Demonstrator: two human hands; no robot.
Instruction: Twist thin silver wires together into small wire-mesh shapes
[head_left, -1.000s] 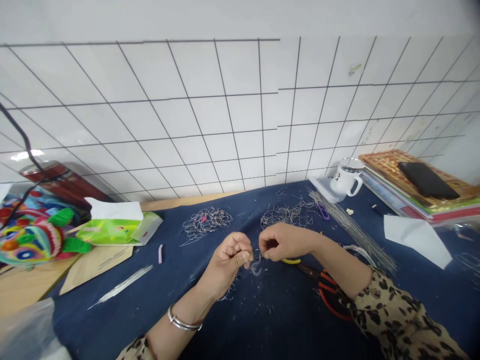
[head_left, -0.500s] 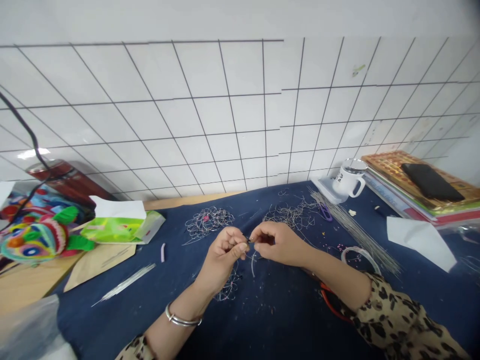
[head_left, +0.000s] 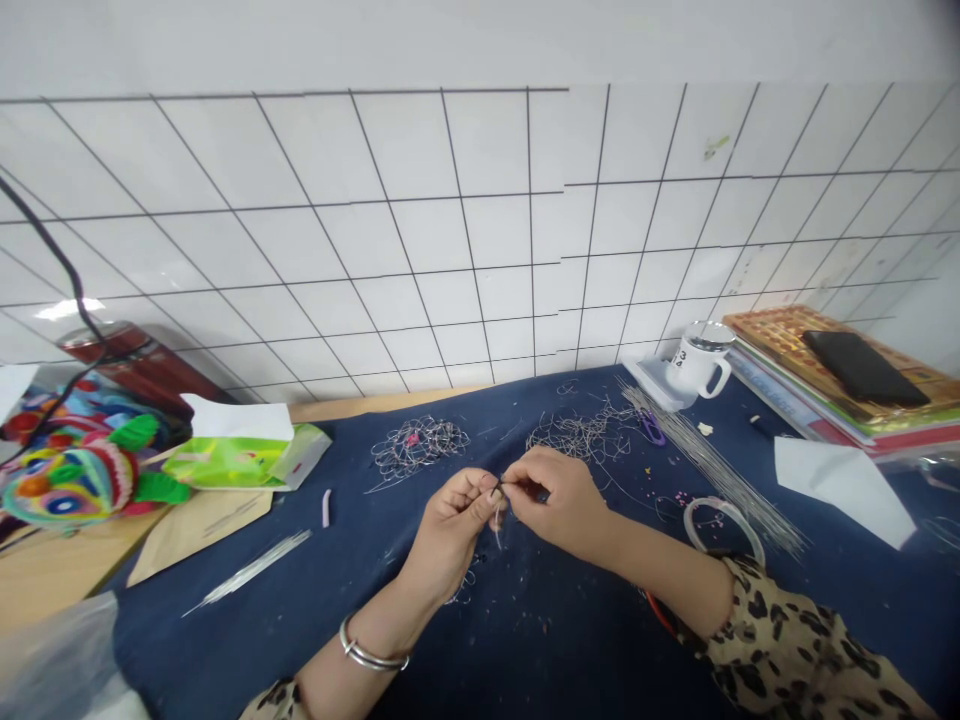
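Observation:
My left hand point(head_left: 451, 525) is closed, its thumb and forefinger pinching a small wire piece point(head_left: 499, 537) that has a dark part at the fingertips and a thin pale end hanging below. Fingertips of my right hand point(head_left: 561, 503) meet the left ones and are pinched on the dark part of the same piece. Just beneath the hands, a wire loop shape point(head_left: 463, 585) lies on the dark blue cloth point(head_left: 570, 640), partly hidden by my left hand. Farther back are a coil of wire loops point(head_left: 420, 447) and a loose wire tangle point(head_left: 581, 432).
Long straight wires point(head_left: 709, 460) lie at the right near purple-handled scissors point(head_left: 652, 427), pink beads point(head_left: 681, 498) and a clear ring point(head_left: 724, 530). Behind stand a white mug point(head_left: 699, 362) and a phone point(head_left: 862, 368) on books. Short white wires point(head_left: 251, 570) and a green packet point(head_left: 232, 460) lie left.
Both hands have drawn closer together, and the fingertips now touch around the small piece. My left hand has shifted slightly down, and its fingers cover more of the wire loops below.

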